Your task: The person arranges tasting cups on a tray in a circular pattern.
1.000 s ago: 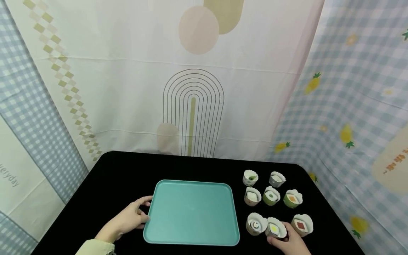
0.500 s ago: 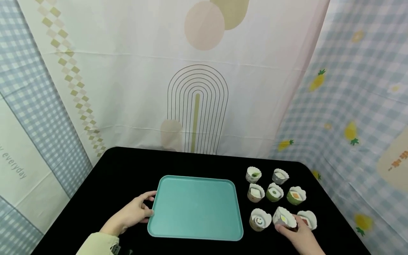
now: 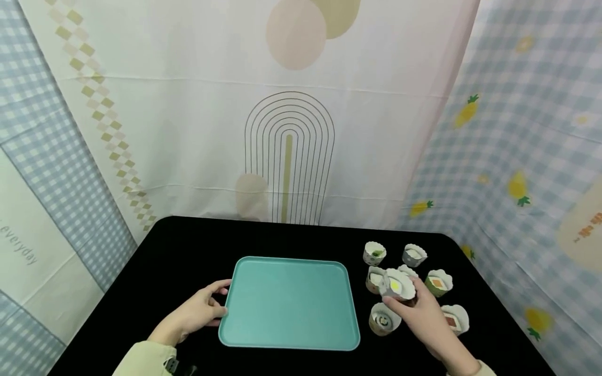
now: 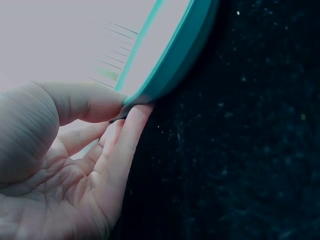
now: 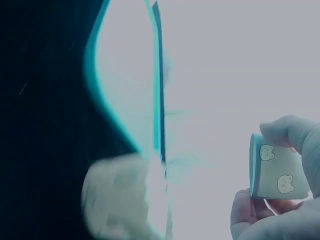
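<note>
Both hands of mine grip something: at the lower right of the frame, my right hand pinches a scalloped paper baking cup between thumb and fingers. It holds a pale piece with a yellow patch, and bear faces printed on its wall show in the right wrist view. From the head view it partly covers two other cups behind it. At the lower left, my left hand pinches the left edge of a teal rectangular tray, which rests on the black table in the lower middle. More cups stand about my right hand: a white cup and a gray cup above, a green cup just right, a cup with a red-brown square lower right, and a cup with a swirled piece near the tray's right edge. Behind hangs an arch-patterned curtain.
</note>
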### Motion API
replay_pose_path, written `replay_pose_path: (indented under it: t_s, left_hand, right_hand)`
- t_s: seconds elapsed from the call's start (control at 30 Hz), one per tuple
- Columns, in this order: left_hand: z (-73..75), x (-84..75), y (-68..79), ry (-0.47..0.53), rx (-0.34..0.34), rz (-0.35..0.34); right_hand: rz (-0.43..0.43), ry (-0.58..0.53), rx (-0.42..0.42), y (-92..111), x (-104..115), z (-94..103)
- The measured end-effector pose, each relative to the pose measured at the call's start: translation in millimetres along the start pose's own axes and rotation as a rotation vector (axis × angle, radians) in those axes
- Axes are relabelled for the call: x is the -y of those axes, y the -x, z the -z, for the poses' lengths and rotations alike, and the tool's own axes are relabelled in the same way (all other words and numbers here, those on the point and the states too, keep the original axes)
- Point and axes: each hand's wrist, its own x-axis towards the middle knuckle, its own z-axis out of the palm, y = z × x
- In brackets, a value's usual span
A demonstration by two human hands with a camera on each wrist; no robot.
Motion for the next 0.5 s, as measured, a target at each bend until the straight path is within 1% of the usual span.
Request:
replay_pose_path:
  t_s: [0.07,0.17,0.3,0.4,0.5]
  left_hand:
    - [-0.6,-1.4,-0.8,-0.002,-0.003,-0.008]
    - [-1.2,-2.7,-1.1,-0.009,-0.015,-0.011]
    - [-1.9,-1.9,0.0,-0.009,-0.025,0.001]
    - [-1.9,-0.9,1.1,0.005,-0.02,0.004]
    - [-1.0,-0.1,2.0,0.026,0.003,-0.001]
  right_hand:
    - [0.038,-0.031,0.005,-1.0,10.7,-10.8]
    - [0.067,-0.099,0.029,-2.6,23.0,-30.4]
    - [0.101,-0.174,0.063,-5.1,31.5,-59.7]
    - [0.11,-0.184,0.093,-8.1,32.8,-80.8]
    - [0.105,-0.165,0.15,-12.2,30.2,-100.0]
